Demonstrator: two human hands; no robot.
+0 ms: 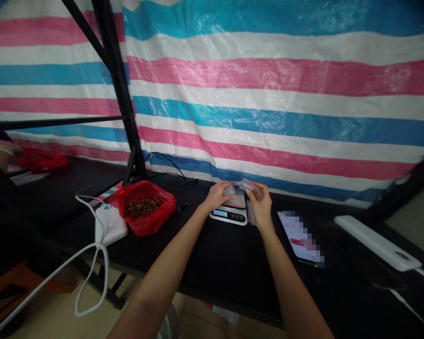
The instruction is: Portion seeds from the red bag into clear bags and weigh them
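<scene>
A small white kitchen scale with a lit display stands on the black table, under and between my hands. My left hand is over the scale's left side, its fingers closed on a small clear plastic piece. My right hand is at the scale's right edge, pinching another clear plastic piece that looks like a small tube or cup. Whether the two pieces touch is unclear. Another translucent item shows beside the scale, partly behind my right wrist. Left of the scale, a red plastic bag lies open with small brown pieces inside.
A white power bank with a looped white cable lies left of the bag. To the right are a phone with a lit screen and a long white device. A black metal frame and striped sheeting bound the table's back.
</scene>
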